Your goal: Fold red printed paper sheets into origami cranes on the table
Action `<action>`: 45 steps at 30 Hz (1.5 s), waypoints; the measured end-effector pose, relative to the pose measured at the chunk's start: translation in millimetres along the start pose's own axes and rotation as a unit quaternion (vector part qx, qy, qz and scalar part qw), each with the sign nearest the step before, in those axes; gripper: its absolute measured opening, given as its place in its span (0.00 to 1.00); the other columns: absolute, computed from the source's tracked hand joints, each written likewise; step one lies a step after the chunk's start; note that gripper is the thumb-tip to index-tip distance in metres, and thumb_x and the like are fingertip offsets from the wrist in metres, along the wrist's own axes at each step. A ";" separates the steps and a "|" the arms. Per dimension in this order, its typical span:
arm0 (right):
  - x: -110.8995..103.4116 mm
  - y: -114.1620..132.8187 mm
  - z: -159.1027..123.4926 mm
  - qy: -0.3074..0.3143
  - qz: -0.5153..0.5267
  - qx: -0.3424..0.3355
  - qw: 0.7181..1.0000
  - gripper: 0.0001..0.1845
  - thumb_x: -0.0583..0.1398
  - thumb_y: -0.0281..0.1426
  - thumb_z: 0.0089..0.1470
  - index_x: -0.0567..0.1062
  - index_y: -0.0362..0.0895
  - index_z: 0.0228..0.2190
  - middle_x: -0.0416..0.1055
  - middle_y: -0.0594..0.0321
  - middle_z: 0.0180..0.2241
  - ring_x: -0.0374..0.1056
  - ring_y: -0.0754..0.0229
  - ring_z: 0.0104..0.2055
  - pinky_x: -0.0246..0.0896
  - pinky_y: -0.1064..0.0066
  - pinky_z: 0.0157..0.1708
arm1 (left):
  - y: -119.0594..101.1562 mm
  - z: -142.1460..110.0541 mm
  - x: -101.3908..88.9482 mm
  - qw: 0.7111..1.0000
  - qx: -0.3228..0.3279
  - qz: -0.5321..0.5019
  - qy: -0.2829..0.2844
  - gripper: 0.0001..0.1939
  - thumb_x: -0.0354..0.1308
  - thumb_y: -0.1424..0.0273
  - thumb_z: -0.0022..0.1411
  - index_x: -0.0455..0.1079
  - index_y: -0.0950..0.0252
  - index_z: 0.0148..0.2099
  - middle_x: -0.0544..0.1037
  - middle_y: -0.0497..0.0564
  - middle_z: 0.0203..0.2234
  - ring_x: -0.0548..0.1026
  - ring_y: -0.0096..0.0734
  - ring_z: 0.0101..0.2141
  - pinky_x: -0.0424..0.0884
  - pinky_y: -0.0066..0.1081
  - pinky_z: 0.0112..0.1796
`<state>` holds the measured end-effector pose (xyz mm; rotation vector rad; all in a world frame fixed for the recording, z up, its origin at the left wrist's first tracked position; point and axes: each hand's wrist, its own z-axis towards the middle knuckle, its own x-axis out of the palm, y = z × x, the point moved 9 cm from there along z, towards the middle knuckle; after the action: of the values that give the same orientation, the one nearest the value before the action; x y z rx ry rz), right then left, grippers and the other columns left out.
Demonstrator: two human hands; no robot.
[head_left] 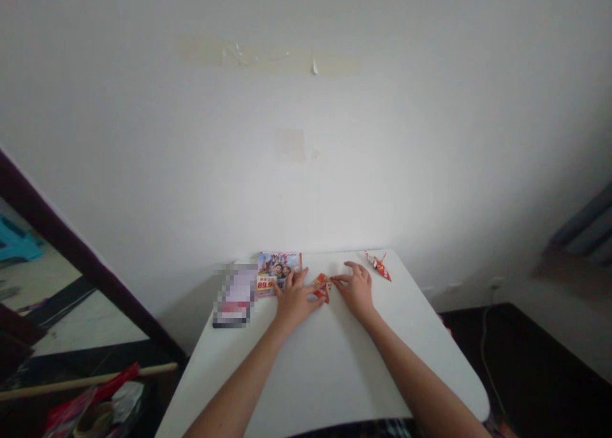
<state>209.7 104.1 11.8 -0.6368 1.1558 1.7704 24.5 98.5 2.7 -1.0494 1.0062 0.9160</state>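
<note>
Between my hands a small piece of red and white printed paper, folded into a pointed shape, rests on the white table. My left hand grips its left side between thumb and forefinger, while the other fingers spread over a colourful printed flyer. At the paper's right corner, the fingertips of my right hand are pinched together. A folded paper crane in similar red and white paper lies to the right, near the table's back edge. My fingers cover part of the folded paper.
A pixelated, phone-like object lies left of the flyer. The white table stands against a pale wall with tape marks. On the floor at lower left are a wooden stick and red bags. A cable hangs at right.
</note>
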 end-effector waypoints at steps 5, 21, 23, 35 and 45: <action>1.3 -2.4 0.1 0.001 0.011 -0.012 1.000 0.10 0.63 0.39 0.58 0.82 0.60 0.41 0.65 0.61 0.58 0.56 0.44 0.61 0.53 0.46 0.60 | -2.1 -2.5 -1.7 1.000 0.007 -0.003 -0.008 0.24 0.59 0.46 0.58 0.67 0.30 0.58 0.59 0.43 0.69 0.49 0.61 0.68 0.32 0.75 0.59; 11.7 22.8 -10.1 0.094 0.059 -0.133 0.985 0.13 0.62 0.37 0.59 0.80 0.58 0.46 0.76 0.66 0.50 0.58 0.50 0.62 0.42 0.46 0.66 | -1.5 -2.8 -2.7 1.000 -0.005 0.018 -0.019 0.28 0.56 0.43 0.58 0.65 0.33 0.61 0.60 0.46 0.68 0.51 0.58 0.67 0.34 0.73 0.60; 11.2 22.5 -10.7 0.092 0.053 -0.128 0.986 0.13 0.62 0.37 0.58 0.80 0.58 0.46 0.76 0.66 0.50 0.58 0.49 0.62 0.38 0.43 0.66 | -0.1 -2.5 -2.4 1.000 -0.010 0.016 -0.020 0.29 0.57 0.43 0.58 0.66 0.35 0.61 0.60 0.46 0.68 0.51 0.58 0.67 0.35 0.73 0.61; 18.5 18.2 -10.5 0.122 0.052 -0.116 0.984 0.17 0.60 0.38 0.60 0.77 0.57 0.51 0.74 0.63 0.55 0.55 0.46 0.64 0.32 0.36 0.66 | 6.4 -2.8 -4.3 1.000 0.010 0.013 -0.025 0.26 0.59 0.46 0.58 0.68 0.36 0.59 0.61 0.47 0.68 0.51 0.57 0.67 0.41 0.74 0.60; 18.7 19.0 -11.2 0.125 0.069 -0.135 0.981 0.16 0.58 0.36 0.62 0.77 0.58 0.50 0.73 0.65 0.56 0.55 0.47 0.64 0.34 0.35 0.65 | 14.6 -2.3 -7.2 0.999 0.011 -0.029 -0.028 0.19 0.61 0.52 0.60 0.74 0.37 0.54 0.63 0.45 0.66 0.53 0.55 0.67 0.40 0.74 0.60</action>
<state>183.6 98.6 0.6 -0.9832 1.1569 2.0302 8.3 99.0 5.6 -1.0243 0.9323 0.8813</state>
